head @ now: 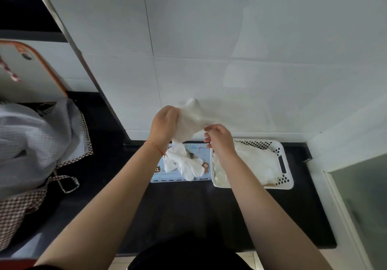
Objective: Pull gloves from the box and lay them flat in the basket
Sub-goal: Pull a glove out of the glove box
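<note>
A pale blue glove box (pixel 159 172) lies on the black counter, with white gloves (pixel 184 164) spilling out of its opening. Above the box a translucent white glove (pixel 191 121) is stretched between both hands. My left hand (pixel 164 125) grips its left side. My right hand (pixel 218 138) pinches its lower right edge. Right of the box stands a white perforated basket (pixel 285 183) with several white gloves (pixel 257 161) lying in it; my right forearm hides its left part.
A white tiled wall rises right behind the box and basket. A grey cloth with checked trim (pixel 31 144) is heaped on the left of the black counter (pixel 188 213). A glass panel (pixel 360 202) stands at the right edge.
</note>
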A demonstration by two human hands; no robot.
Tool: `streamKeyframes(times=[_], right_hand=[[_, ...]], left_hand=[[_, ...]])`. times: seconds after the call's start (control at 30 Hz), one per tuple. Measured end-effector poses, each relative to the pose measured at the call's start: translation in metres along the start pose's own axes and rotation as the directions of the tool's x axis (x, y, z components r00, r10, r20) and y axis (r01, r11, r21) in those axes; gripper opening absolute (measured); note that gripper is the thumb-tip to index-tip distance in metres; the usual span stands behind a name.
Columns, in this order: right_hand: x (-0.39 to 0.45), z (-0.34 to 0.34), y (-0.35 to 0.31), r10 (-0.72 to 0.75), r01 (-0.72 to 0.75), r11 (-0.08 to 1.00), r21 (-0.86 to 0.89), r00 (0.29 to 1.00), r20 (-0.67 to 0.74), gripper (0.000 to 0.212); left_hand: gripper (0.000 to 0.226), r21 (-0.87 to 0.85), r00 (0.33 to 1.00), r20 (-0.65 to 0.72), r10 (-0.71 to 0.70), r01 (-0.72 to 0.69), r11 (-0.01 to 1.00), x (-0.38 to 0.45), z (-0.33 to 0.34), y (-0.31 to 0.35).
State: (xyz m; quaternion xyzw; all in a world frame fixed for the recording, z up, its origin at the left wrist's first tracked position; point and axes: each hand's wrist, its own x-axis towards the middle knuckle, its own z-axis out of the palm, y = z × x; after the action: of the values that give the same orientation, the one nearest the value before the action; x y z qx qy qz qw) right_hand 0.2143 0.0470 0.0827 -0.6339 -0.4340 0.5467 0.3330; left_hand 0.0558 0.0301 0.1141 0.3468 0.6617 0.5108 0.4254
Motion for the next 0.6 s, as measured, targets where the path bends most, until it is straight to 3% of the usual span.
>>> streamKeyframes(times=[0.03,0.1,0.2,0.3,0.4,0.47,0.53,0.6], right_hand=[[0.001,-0.005,-0.002,0.11,-0.112,0.986,0.124,0.994,0.023,0.016],[0.0,-0.014,-0.002,0.255,-0.308,0.892,0.331,0.947,0.194,0.011],[-0.004,-0.026,0.006,0.258,-0.43,0.814,0.391,0.87,0.42,0.016],[-0.003,-0.032,0.011,0.229,-0.44,0.798,0.412,0.853,0.468,0.023],[0.001,-0.042,0.012,0.208,-0.368,0.852,0.373,0.891,0.405,0.025],[0.004,-0.051,0.013,0.171,-0.25,0.932,0.263,0.942,0.289,0.027],[0.003,-0.06,0.01,0.109,-0.129,0.987,0.093,0.976,0.189,0.023],[-0.001,-0.067,0.001,0.052,-0.042,0.997,-0.058,0.982,0.18,0.023]], left_hand=[[0.02,-0.191,0.993,0.008,-0.115,0.114,0.975,0.0,0.003,0.003],[0.019,-0.494,0.945,0.16,-0.284,0.326,0.806,-0.001,0.008,0.002],[0.029,-0.578,0.864,0.382,-0.329,0.501,0.645,-0.002,0.019,-0.01],[0.027,-0.517,0.826,0.401,-0.397,0.562,0.646,-0.006,0.031,-0.022],[0.021,-0.421,0.845,0.321,-0.428,0.532,0.734,-0.004,0.038,-0.033],[0.014,-0.163,0.861,0.272,-0.43,0.482,0.861,-0.003,0.039,-0.037],[0.023,0.148,0.887,0.207,-0.412,0.388,0.91,-0.001,0.039,-0.04],[0.029,0.257,0.941,0.13,-0.313,0.273,0.927,-0.003,0.039,-0.038]])
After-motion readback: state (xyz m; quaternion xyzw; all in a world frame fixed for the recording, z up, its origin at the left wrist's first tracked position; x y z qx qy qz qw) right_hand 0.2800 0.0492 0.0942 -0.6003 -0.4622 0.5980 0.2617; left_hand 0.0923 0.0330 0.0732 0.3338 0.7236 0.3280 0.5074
